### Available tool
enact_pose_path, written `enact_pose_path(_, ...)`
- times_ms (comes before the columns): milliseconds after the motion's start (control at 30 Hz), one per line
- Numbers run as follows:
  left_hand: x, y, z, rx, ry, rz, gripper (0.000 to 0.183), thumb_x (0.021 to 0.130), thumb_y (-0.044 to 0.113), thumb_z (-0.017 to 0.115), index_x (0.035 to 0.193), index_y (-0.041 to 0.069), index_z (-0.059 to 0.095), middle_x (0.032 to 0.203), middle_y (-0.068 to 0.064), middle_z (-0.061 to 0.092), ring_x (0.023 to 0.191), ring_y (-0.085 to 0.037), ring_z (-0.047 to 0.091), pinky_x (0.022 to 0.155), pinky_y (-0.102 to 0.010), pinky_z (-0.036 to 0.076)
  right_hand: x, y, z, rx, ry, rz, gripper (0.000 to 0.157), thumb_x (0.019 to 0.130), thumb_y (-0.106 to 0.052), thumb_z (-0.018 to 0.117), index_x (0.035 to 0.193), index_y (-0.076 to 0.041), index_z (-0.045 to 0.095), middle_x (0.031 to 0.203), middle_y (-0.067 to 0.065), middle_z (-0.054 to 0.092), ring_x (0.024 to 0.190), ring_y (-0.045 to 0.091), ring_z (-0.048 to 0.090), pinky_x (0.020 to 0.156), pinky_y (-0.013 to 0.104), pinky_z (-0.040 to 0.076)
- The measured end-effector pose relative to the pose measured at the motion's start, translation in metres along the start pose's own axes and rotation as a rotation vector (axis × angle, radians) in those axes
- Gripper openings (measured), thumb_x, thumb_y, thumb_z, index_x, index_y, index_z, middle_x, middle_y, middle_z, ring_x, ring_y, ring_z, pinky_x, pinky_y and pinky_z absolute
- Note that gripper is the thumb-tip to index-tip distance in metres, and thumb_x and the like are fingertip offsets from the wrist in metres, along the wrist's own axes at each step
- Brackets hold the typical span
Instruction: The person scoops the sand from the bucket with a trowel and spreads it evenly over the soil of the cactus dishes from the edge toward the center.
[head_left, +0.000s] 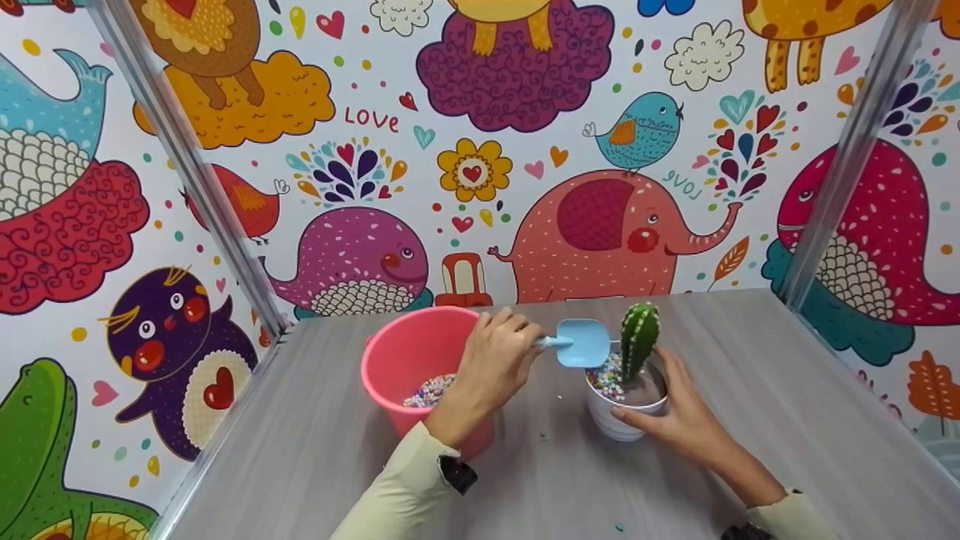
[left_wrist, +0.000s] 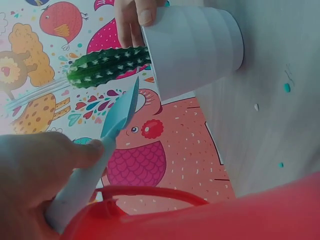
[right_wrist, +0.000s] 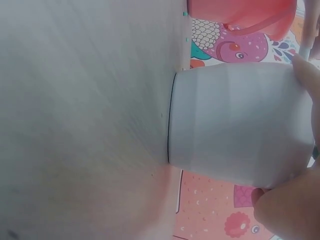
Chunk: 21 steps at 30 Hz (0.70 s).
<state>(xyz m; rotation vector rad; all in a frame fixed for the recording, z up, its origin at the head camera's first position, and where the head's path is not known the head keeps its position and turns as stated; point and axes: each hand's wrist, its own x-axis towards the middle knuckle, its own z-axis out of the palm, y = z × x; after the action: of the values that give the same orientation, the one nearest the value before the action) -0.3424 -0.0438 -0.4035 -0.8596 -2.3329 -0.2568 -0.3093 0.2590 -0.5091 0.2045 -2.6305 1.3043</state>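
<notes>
The left forearm [head_left: 401,487] slants up and inward to the left hand [head_left: 501,351], knuckles up and fingers curled, while the right forearm [head_left: 742,469] slants inward to the right hand [head_left: 681,411], its thumb and fingers parted.

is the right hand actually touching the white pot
Touching: the head view shows the right hand gripping the white pot, thumb against its side.

bucket [head_left: 420,346]: smooth plastic | scoop [head_left: 583,343]: smooth plastic | pot [right_wrist: 235,120]: smooth, matt | cactus [head_left: 640,341]: rough | tabletop [head_left: 555,487]: matt, wood-look

The bucket [head_left: 409,346] stands left of the pot [head_left: 613,421] that holds the cactus [head_left: 639,341].
</notes>
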Motion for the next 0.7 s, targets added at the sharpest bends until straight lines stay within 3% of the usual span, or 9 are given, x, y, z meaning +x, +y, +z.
enact_pose_path(167,-0.005,-0.006,-0.006,-0.085,0.0,-0.03,0.021,0.1,0.033,0.079,0.114,0.018,0.084,0.107,0.003,0.082,0.101,-0.017,0.067,0.086,-0.034,0.05,0.0,0.0,-0.002,0.007,0.008,-0.028,0.125,0.082,-0.054,0.092,0.172,-0.013,0.016,0.174,0.022,0.023,0.161,0.051,0.025,0.119,0.082,0.026)
enact_pose_path(333,-0.009,-0.012,-0.013,-0.104,0.025,-0.044,0.02,0.098,0.031,0.082,0.112,0.016,0.083,0.106,0.002,0.082,0.099,-0.018,0.067,0.084,-0.035,0.048,0.0,-0.002,-0.009,0.029,0.033,-0.054,0.123,0.084,-0.048,0.093,0.173,-0.014,0.014,0.175,0.022,0.022,0.161,0.051,0.024,0.118,0.085,0.024)
enact_pose_path(500,-0.016,-0.02,-0.021,-0.133,0.014,-0.089,0.022,0.097,0.033,0.082,0.113,0.017,0.083,0.107,0.002,0.082,0.1,-0.018,0.065,0.082,-0.033,0.045,0.001,-0.005,-0.018,0.076,0.104,-0.13,0.114,0.086,-0.036,0.092,0.172,-0.018,0.02,0.174,0.019,0.027,0.16,0.046,0.027,0.122,0.081,0.024)
enact_pose_path(600,-0.021,-0.027,-0.027,-0.137,0.008,-0.104,0.02,0.098,0.031,0.083,0.113,0.017,0.083,0.107,0.002,0.082,0.103,-0.018,0.066,0.083,-0.033,0.046,0.003,-0.01,-0.024,0.094,0.162,-0.183,0.105,0.09,-0.029,0.089,0.172,-0.02,0.024,0.174,0.015,0.031,0.16,0.039,0.03,0.125,0.074,0.026)
enact_pose_path(700,-0.026,-0.034,-0.033,-0.135,0.018,-0.108,0.019,0.098,0.03,0.082,0.112,0.017,0.083,0.108,0.002,0.082,0.11,-0.019,0.068,0.087,-0.035,0.05,0.004,-0.017,-0.028,0.088,0.228,-0.222,0.097,0.093,-0.024,0.087,0.171,-0.026,0.029,0.173,0.011,0.036,0.159,0.018,0.032,0.133,0.043,0.029)
